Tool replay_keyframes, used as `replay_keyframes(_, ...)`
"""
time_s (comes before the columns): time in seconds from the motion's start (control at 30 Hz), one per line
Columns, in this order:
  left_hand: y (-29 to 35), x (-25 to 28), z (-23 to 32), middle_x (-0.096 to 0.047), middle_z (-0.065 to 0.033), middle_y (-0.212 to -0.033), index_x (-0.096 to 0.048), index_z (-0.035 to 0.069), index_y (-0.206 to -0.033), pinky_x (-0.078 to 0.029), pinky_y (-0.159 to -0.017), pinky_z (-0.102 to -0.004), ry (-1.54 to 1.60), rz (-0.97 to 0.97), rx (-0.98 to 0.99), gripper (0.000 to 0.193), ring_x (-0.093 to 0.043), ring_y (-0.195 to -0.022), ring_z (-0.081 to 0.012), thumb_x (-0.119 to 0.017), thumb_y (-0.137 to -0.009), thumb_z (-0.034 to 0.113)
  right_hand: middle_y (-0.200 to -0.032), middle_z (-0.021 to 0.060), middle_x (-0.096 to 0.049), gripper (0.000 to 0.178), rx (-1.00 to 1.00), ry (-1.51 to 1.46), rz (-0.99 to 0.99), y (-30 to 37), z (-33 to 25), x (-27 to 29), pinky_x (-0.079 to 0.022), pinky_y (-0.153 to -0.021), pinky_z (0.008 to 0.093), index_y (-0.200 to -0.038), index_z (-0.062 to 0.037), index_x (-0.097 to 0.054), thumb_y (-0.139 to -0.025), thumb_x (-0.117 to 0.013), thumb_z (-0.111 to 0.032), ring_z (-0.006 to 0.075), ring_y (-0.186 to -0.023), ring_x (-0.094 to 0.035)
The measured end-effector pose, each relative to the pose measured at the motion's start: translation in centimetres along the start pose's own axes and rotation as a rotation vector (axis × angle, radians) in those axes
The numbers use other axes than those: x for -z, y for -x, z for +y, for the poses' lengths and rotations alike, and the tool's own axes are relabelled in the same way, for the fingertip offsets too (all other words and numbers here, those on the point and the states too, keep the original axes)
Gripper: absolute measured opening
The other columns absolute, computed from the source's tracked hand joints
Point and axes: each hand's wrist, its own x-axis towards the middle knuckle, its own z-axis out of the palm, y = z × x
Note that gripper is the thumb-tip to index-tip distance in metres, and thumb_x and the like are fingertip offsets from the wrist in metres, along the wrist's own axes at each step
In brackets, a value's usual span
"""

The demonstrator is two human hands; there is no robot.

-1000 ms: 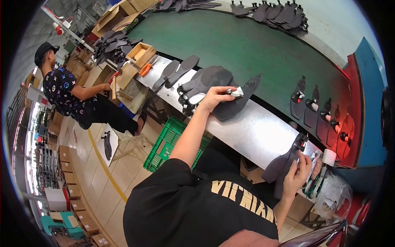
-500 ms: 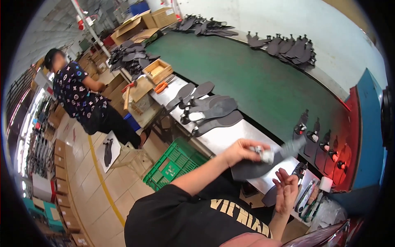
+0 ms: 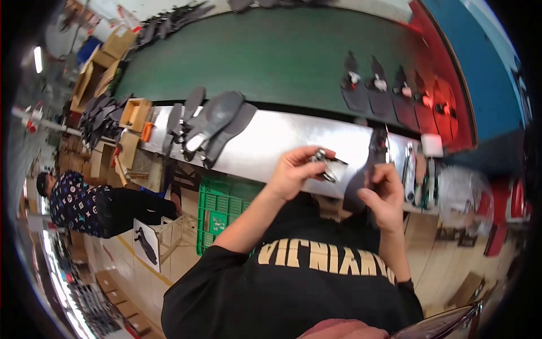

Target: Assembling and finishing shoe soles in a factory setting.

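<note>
Over the steel-topped bench edge, my left hand [image 3: 299, 172] pinches a small shiny metal piece [image 3: 323, 164] with a pale flat part beside it; its exact kind is unclear. To its right, my right hand [image 3: 387, 195] is closed on a dark grey shoe sole [image 3: 357, 183], which hangs tilted with its narrow end up. Behind the fingers, part of the sole is hidden. A stack of dark soles with straps [image 3: 223, 116] lies on the steel top to the left. Several more soles [image 3: 375, 93] stand in a row on the green belt, the rightmost under red light.
Knives and hand tools [image 3: 418, 175] lie right of my right hand, near a white cylinder [image 3: 432, 145] and a clear plastic bag [image 3: 466, 195]. A green crate [image 3: 212, 217] stands below the bench. At left are a wooden box [image 3: 134, 114], a hammer [image 3: 119, 166] and another person [image 3: 79, 203].
The view has swung to the right. The sole has gone from my left hand to my right, which was open before. My left hand keeps the small shiny piece.
</note>
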Motion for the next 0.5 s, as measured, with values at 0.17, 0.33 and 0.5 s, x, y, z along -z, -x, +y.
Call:
replay_keyframes(0.17, 0.0, -0.1, 0.6, -0.067, -0.0091, -0.116, -0.064, 0.003, -0.118, -0.058, -0.07, -0.0249, -0.041, -0.025, 0.014, 0.033, -0.066, -0.092, -0.0129, -0.066, -0.086, -0.004, -0.092, 0.0036, -0.058, 0.044, 0.025, 0.294, 0.031, 0.8, 0.0, -1.4, -0.044, -0.078, 0.0224, -0.119, -0.0004, -0.057, -0.078, -0.071, 0.002, 0.0115, -0.084, -0.056)
replay_keyframes(0.33, 0.7, 0.3, 0.0, -0.067, -0.0106, -0.116, -0.066, 0.003, -0.115, -0.058, -0.07, -0.025, 0.003, -0.052, -0.002, 0.033, -0.066, -0.094, -0.0142, -0.068, -0.083, -0.004, -0.102, 0.0134, -0.068, 0.045, 0.259, 0.508, -0.037, 1.2, 0.5, -1.6, -0.051, -0.078, 0.0274, -0.122, 0.001, -0.063, -0.078, -0.07, 0.003, 0.0164, -0.088, -0.066)
replay_keyframes(0.5, 1.1, 0.3, 0.1, -0.068, -0.0127, -0.116, -0.066, 0.002, -0.113, -0.059, -0.07, -0.025, -0.035, -0.086, -0.023, 0.03, -0.067, -0.095, -0.015, -0.068, -0.083, -0.004, -0.106, 0.013, -0.068, 0.044, 0.144, 0.471, -0.096, 1.5, 0.1, -1.5, -0.05, -0.085, 0.0276, -0.124, 0.0011, -0.062, -0.08, -0.069, 0.003, 0.0172, -0.094, -0.066)
